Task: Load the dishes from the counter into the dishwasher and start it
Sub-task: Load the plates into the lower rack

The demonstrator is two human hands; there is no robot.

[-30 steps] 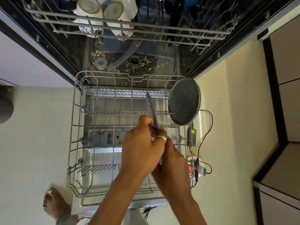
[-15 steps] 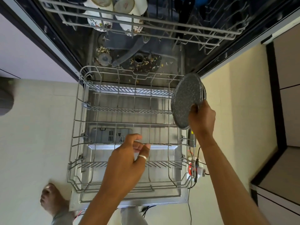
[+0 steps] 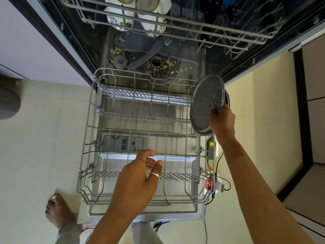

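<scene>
Two speckled grey plates (image 3: 204, 104), stacked, were held on edge at the right centre of the frame, above the right side of the lower rack (image 3: 140, 132), pinched at the rim by the right grip (image 3: 222, 120). The left grip (image 3: 140, 176) was held apart, empty. The plates were judged stiff, weighty and breakable, best taken by the rim

Top edge cuts off the cups (image 3: 116, 11); the foot (image 3: 56, 210) is blurred.

The one wide-angle camera, worn on the head, looks steeply down from close above the pulled-out lower rack (image 3: 144, 96), facing the open dishwasher tub (image 3: 191, 55) at the far edge, with floor (image 3: 44, 138) left and right.
</scene>
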